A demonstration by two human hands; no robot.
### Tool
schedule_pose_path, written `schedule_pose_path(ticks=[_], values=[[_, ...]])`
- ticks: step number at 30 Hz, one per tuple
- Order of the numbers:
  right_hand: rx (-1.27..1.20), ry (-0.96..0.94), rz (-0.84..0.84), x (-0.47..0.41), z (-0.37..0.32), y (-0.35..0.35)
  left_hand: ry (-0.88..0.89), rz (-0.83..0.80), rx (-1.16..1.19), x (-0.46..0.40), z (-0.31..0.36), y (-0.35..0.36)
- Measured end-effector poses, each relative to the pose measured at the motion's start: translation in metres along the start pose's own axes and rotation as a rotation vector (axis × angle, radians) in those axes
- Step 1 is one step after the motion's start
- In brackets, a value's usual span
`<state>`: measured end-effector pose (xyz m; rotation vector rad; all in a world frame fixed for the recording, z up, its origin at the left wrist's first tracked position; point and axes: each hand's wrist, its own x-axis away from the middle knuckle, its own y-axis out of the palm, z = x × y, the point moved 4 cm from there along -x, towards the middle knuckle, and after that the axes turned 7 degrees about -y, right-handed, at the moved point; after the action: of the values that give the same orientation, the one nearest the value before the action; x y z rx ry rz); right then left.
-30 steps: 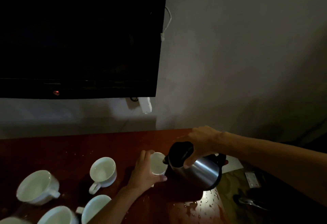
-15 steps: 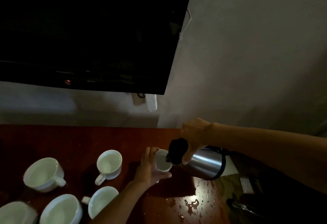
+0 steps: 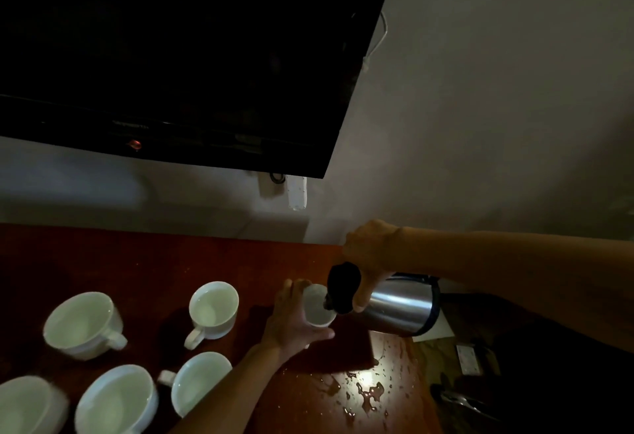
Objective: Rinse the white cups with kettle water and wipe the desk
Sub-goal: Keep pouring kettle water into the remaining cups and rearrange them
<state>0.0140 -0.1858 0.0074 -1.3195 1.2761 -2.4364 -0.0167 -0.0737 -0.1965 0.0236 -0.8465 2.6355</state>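
Tipped further than a second ago, the kettle (image 3: 399, 310) now lies close to level, and the view has swung so the desk sits lower and more to the right. Its long axis runs from its base at about four o'clock to its black spout end at ten o'clock, the spout pointing into the mouth of the small white cup (image 3: 317, 305) and seemingly touching its rim. The right hand (image 3: 368, 255) is clenched round the handle from above, which I'd say lets the wrist roll the pour. The left hand (image 3: 291, 320) wraps the cup from its nine o'clock side, angling the mouth toward the spout, likely to catch the stream and steady it. Both meet just right of the middle of the desk (image 3: 137, 262). Five other cups (image 3: 213, 308) stand open-mouthed at seven to nine o'clock of the held one. Spilled water (image 3: 367, 392) glistens at five o'clock, awaiting the wipe.
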Motion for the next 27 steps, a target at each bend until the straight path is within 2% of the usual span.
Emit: schedule_pose_path(ticks=[4,8,15,20,23,27], values=[[0.011,0.05,0.099,0.001,0.008,0.001,0.004,0.007,0.036,0.001,0.001,-0.001],[0.048,0.06,0.03,-0.016,0.004,-0.004,-0.005,0.02,0.056,0.001,-0.001,0.0],[0.146,0.007,-0.14,-0.016,0.005,-0.012,-0.145,-0.033,0.009,-0.005,0.0,0.001],[0.16,0.013,-0.129,-0.019,0.001,-0.017,-0.138,-0.029,0.002,-0.003,0.004,-0.001],[0.206,-0.013,-0.213,-0.023,-0.005,-0.02,-0.138,-0.032,0.013,-0.002,0.005,-0.002],[0.216,-0.023,-0.227,-0.026,-0.006,-0.022,-0.135,-0.031,0.025,0.0,0.009,-0.005]])
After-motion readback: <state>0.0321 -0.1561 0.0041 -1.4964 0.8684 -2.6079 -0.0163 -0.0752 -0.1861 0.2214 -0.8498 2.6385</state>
